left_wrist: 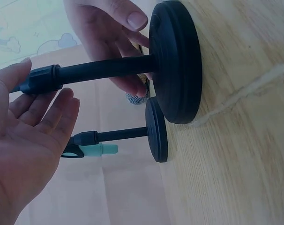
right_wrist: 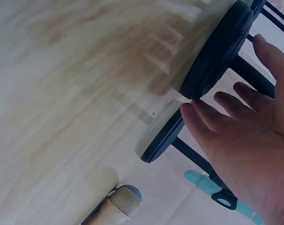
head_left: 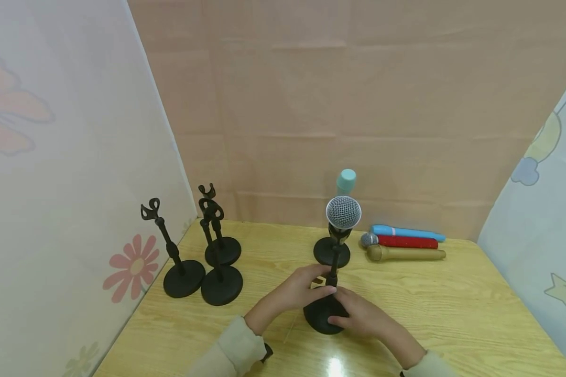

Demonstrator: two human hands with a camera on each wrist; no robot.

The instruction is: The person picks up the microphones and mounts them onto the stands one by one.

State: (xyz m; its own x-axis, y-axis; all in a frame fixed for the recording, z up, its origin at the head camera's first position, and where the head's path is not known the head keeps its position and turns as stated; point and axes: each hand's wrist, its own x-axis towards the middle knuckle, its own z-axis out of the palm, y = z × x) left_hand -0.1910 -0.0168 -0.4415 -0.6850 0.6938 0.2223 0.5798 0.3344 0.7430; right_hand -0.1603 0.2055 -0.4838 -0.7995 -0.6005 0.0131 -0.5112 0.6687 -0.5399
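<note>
Creased tan backdrop (head_left: 283, 104) rises behind a wood-grain desk (head_left: 429, 314); beyond the grips, a patterned wall panel closes off each side. Left grip (head_left: 303, 288), a bare hand, is loosely spread around the collar of a black microphone stand (left_wrist: 107, 70), thumb on one side and fingers on the other; right grip (head_left: 362, 315) lies lower, its fingers relaxed and extended by the stand's round base; I cannot tell how firmly either one presses. Above both grips, a silver-mesh microphone (head_left: 343, 212) sits at the top of that stand; just behind them is a second stand (head_left: 323, 255) bearing a teal microphone (head_left: 346, 180); beyond the right grip lie a blue microphone (head_left: 407, 232), a red microphone (head_left: 407, 241) and a gold microphone (head_left: 410, 254), side by side; left of the left grip, three other black stands (head_left: 221, 287) cluster with forked clips.
</note>
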